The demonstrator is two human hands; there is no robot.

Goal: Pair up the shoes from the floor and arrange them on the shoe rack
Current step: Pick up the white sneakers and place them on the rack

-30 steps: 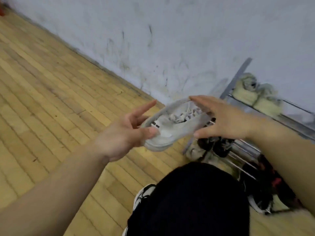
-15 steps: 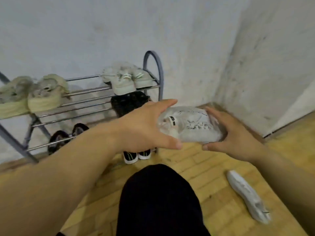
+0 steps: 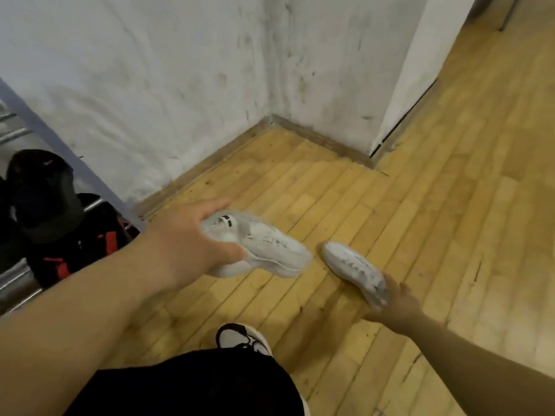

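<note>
A bare wooden floor (image 3: 435,205) runs into the corner of the room, where a person crouches to gather a pair. At the left edge stands the shoe rack (image 3: 96,183), its rails already carrying dark shoes (image 3: 42,193), some trimmed in red. The left hand (image 3: 186,247) holds a white shoe (image 3: 270,247) by the heel end, lifted off the boards with its toe pointing right, probably kept aloft so its partner can be brought alongside. That hand's fingers (image 3: 210,205) curl over the collar while the thumb clamps the side. The matching shoe (image 3: 351,265) lies on the floor just beside the raised toe, well apart from the rack. The right hand (image 3: 396,307) reaches down to its near end. Its fingers (image 3: 390,283) touch the shoe, but blur hides whether they have closed on it.
</note>
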